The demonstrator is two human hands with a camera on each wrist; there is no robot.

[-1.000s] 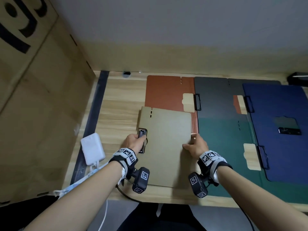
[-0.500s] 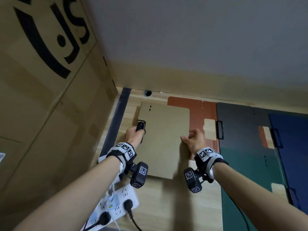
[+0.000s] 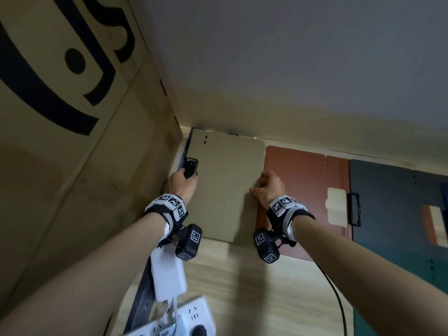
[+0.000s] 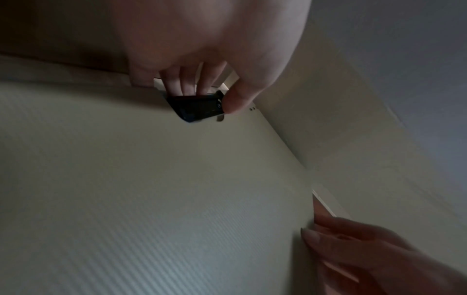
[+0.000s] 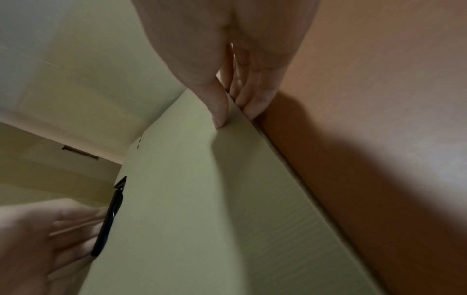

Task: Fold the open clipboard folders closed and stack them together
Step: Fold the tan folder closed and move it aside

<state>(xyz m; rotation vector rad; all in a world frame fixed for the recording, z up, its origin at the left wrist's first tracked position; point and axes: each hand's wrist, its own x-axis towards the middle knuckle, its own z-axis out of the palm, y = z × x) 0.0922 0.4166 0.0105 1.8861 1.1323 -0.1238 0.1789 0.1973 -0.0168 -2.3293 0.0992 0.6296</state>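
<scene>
A closed khaki-tan card clipboard folder point(image 3: 224, 187) sits at the far left corner of the pale wooden tabletop point(image 3: 244, 287), against the grey-and-cream wall point(image 3: 291, 76) and beside a big brown cardboard box point(image 3: 72, 141). The left hand point(image 3: 182, 184) pinches its black metal clip point(image 3: 190, 168) at the left edge; the right hand point(image 3: 269, 190) pinches the right edge, thumb on top. A rust-red open folder point(image 3: 300, 185) lies to its right, a dark grey folder point(image 3: 388, 197) beyond. A white power strip point(image 3: 191, 318) lies near.

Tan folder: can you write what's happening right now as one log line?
tan folder: closed, at back-left desk corner | left hand: grips black clip | right hand: pinches right edge | red folder: open
</scene>
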